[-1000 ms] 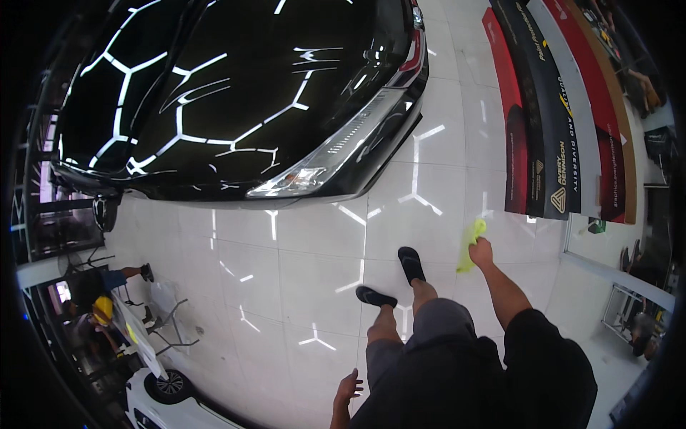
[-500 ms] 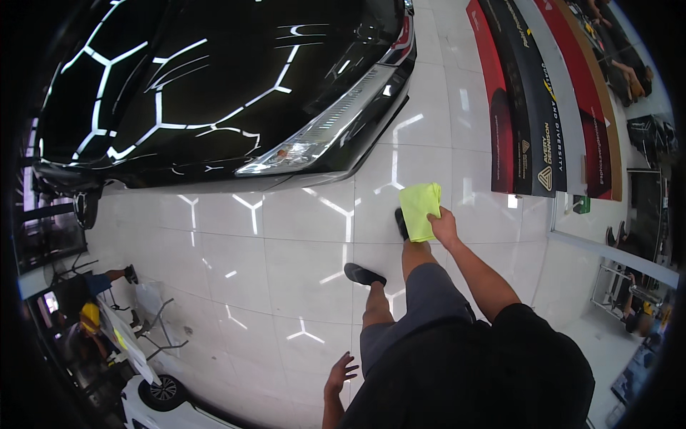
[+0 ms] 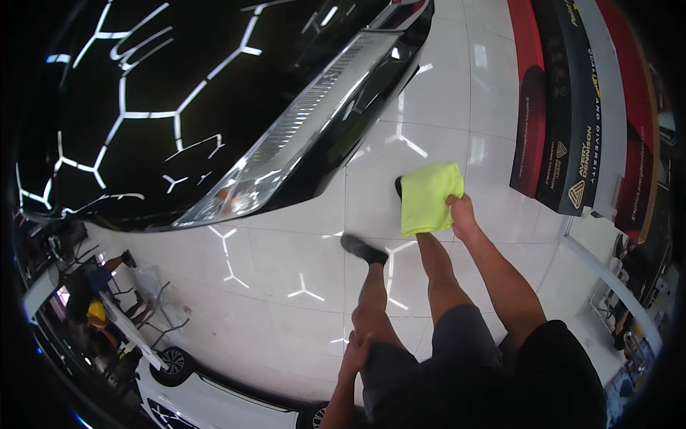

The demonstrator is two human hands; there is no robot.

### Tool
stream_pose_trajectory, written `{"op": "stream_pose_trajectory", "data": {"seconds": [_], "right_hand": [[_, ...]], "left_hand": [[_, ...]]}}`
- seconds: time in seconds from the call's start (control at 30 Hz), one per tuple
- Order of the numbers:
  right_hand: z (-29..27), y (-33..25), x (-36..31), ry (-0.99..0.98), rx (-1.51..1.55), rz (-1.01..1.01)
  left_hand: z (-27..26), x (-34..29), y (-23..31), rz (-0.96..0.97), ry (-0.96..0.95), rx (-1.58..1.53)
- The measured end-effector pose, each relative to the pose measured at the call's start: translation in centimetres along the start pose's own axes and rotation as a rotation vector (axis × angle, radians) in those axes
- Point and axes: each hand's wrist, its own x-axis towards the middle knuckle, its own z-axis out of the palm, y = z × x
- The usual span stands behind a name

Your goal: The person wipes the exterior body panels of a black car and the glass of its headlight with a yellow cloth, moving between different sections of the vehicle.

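Observation:
My right hand [image 3: 462, 214] is raised in front of me and grips a yellow-green cloth [image 3: 427, 197] by its right edge; the cloth hangs flat over my right shoe. My left hand [image 3: 355, 352] rests low against my left thigh, holding nothing, fingers loosely apart. A glossy black car [image 3: 179, 93] fills the upper left, its front bumper and headlight [image 3: 236, 193] nearest the cloth, about a step ahead of my feet. My left shoe [image 3: 363, 249] is planted forward on the white tiled floor [image 3: 286, 264].
Tall red, black and grey banners [image 3: 564, 114] line the right wall, with a white rail [image 3: 614, 279] below them. At lower left stand a white car [image 3: 193, 390] and a folding stand with a person in blue and yellow [image 3: 93, 300] beside it.
I have stepped closer to the black car. My right hand has lifted the cloth from low at my side to out in front, spread open. My left hand has dropped against my thigh.

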Motion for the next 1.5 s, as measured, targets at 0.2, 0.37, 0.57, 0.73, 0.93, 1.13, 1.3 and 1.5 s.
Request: {"op": "stream_pose_trajectory", "data": {"seconds": [0.2,0.37,0.57,0.73,0.93,1.13,1.3,1.5], "right_hand": [[3.8,-2.4,10.0,0.006,0.422,0.062],[8.2,-4.5,15.6,-0.023,0.486,-0.05],[14.3,-12.5,15.6,-0.019,0.397,-0.364],[18.9,-18.2,17.4,-0.121,0.404,-0.498],[22.0,-19.2,18.9,0.125,0.036,-0.781],[23.2,-20.0,18.4,0.25,-0.022,-0.658],[24.6,-18.8,16.7,0.349,-0.049,-0.564],[23.5,-21.1,18.7,0.463,-0.096,-0.677]], "left_hand": [[4.4,7.2,9.1,-0.185,0.038,0.35],[2.6,9.3,11.7,-0.207,0.038,0.342],[2.1,11.1,12.4,-0.203,0.076,0.355],[1.4,11.7,12.5,-0.194,0.07,0.349],[0.3,11.4,12.5,-0.187,0.061,0.355],[-0.4,10.9,12.2,-0.197,0.035,0.34],[-0.8,10.3,11.6,-0.194,0.044,0.354],[-1.2,10.3,12.0,-0.195,0.042,0.348]]}}
